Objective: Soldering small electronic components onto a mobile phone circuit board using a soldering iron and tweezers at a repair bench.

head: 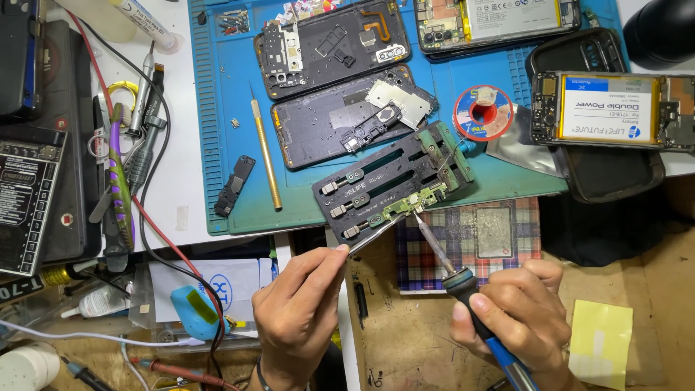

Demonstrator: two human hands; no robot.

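My right hand (515,308) grips a soldering iron (463,282) with a blue handle; its tip touches a small green circuit board (414,201). That board is clamped in a black and green board holder (394,187) on the blue work mat (217,130). My left hand (300,308) pinches metal tweezers (373,235), whose points reach toward the same board from the lower left.
Two opened phone back frames (329,47) (340,119) lie behind the holder. A solder spool (483,112), a phone with exposed battery (608,108), a gold-handled tool (266,156), a plaid cloth (470,242), a yellow note (601,344) and cables at left surround it.
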